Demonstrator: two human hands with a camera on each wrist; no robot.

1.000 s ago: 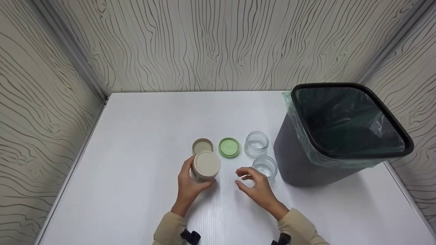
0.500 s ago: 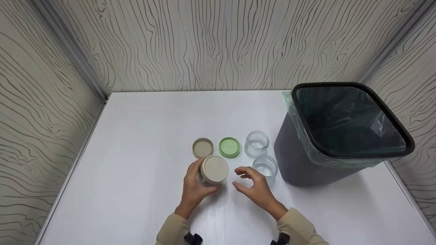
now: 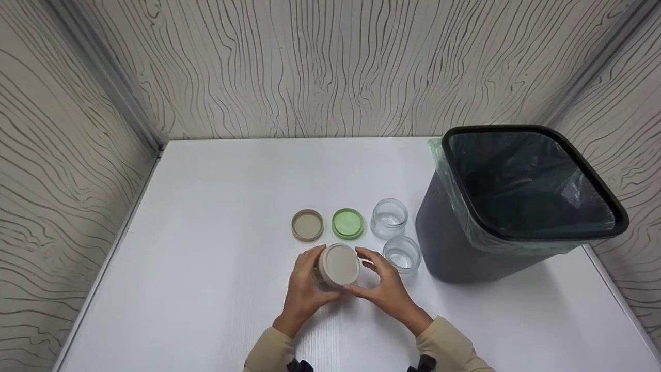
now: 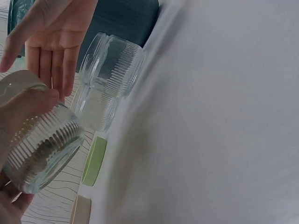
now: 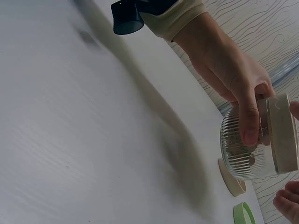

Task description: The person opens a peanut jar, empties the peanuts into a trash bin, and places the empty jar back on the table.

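In the head view my left hand (image 3: 303, 287) grips a ribbed glass jar (image 4: 46, 154) with a beige lid (image 3: 342, 265) on it. The jar is raised off the table and tilted; small brownish pieces show through its glass in the right wrist view. My right hand (image 3: 390, 289) is at the lid's right side, fingers spread apart. Its thumb lies at the lid's near edge, while the other fingertips stand off from it. Beyond the jar lie another beige lid (image 3: 308, 226) and a green lid (image 3: 348, 224).
Two clear glass jars (image 3: 390, 219) without lids stand one behind the other, right of the green lid. A large grey bin (image 3: 444, 237) with a black rim and green liner occupies the table's right side. Patterned panels (image 3: 330, 72) enclose the white table (image 3: 217, 206).
My left hand has brought the lidded jar rightward and a little nearer to me, up to my right hand. The right hand has shifted slightly, its thumb now at the lid.
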